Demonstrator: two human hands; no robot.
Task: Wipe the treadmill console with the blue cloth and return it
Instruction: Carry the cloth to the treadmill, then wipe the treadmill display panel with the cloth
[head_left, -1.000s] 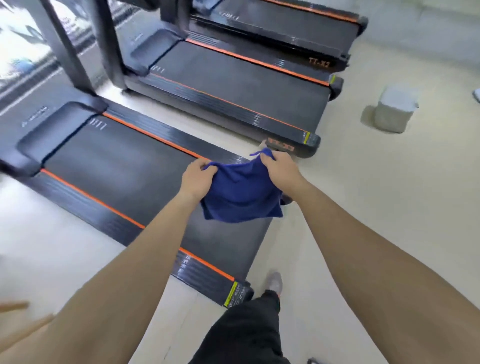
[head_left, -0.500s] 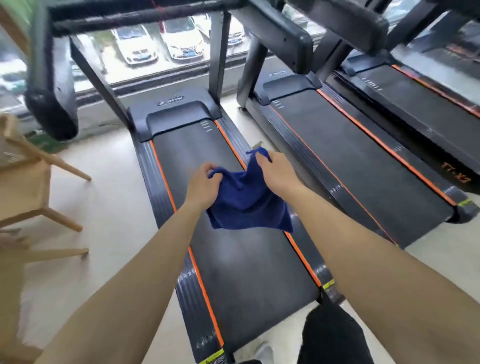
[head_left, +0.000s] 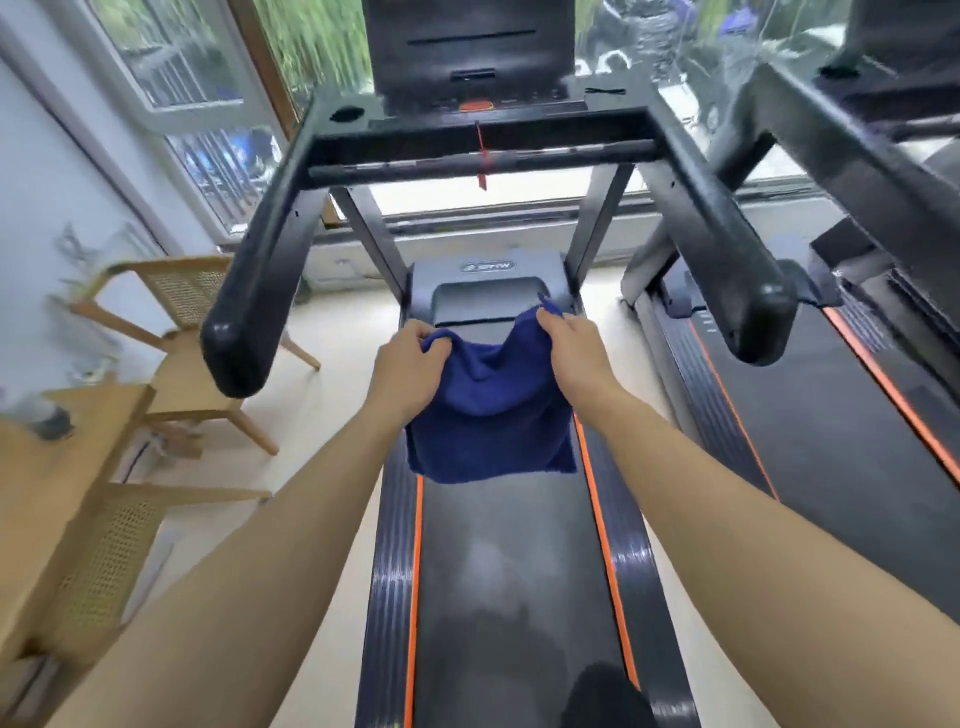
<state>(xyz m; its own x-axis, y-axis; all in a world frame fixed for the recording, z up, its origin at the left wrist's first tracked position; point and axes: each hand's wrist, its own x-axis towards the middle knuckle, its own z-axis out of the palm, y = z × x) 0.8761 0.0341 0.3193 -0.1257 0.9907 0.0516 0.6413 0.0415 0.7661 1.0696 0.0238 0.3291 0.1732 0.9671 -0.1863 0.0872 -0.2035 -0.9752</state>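
Note:
The blue cloth (head_left: 491, 410) hangs spread between both hands above the treadmill belt (head_left: 511, 582). My left hand (head_left: 408, 366) grips its upper left corner and my right hand (head_left: 574, 353) grips its upper right corner. Straight ahead and higher up stands the black treadmill console (head_left: 467, 57), with a red button and a red safety cord dangling over the crossbar. The cloth is well short of the console. Two padded black handrails (head_left: 260, 270) reach back toward me on either side.
A second treadmill (head_left: 831, 415) stands close on the right. Wooden cane chairs (head_left: 176, 332) and a wooden table (head_left: 57, 457) stand on the left. Windows (head_left: 218, 114) run behind the console. My dark trouser leg (head_left: 605, 696) shows at the bottom of the belt.
The view has swung round and up to face the treadmill head-on, bringing the console and handrails into sight. Both hands still hold the cloth, now spread a little wider.

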